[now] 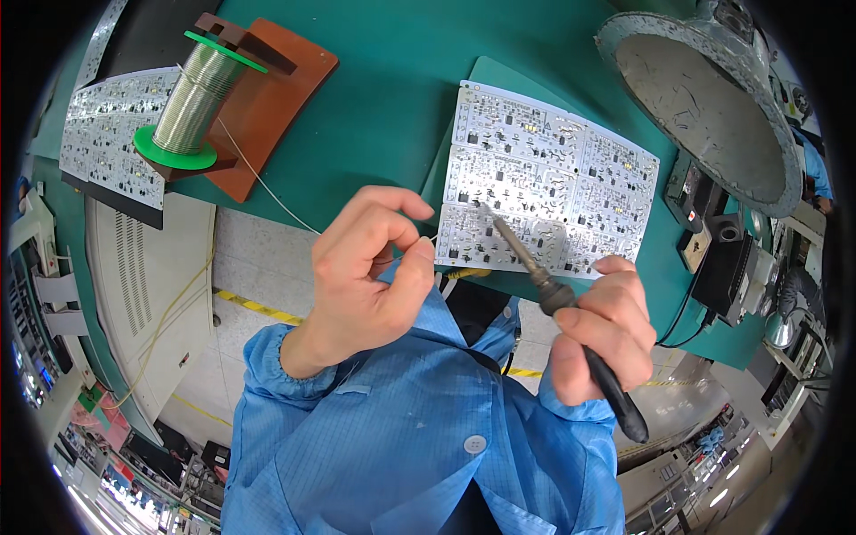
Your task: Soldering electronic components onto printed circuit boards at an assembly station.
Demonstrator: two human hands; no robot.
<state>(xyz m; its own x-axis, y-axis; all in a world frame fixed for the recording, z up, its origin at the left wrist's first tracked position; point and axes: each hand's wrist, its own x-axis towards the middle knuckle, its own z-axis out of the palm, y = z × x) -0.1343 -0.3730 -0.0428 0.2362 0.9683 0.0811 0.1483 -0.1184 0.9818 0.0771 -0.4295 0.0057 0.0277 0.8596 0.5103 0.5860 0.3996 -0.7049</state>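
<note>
My right hand (606,334) is wrapped round the black handle of a soldering iron (522,250). Its tip points up and left over a white circuit board panel (553,178), dotted with small components; whether it touches the board I cannot tell. At the panel's lower left edge, my left hand (374,276) pinches thin solder wire (267,189) between thumb and finger. That wire runs back to a spool of solder (198,98) with green flanges, on a brown stand (276,98) at the left.
Behind the spool lies another circuit board panel (116,116) at the far left. A large grey fume extraction hood (704,107) overhangs the upper right. Below it sits a black device (727,276) with a cable on the green mat (383,98).
</note>
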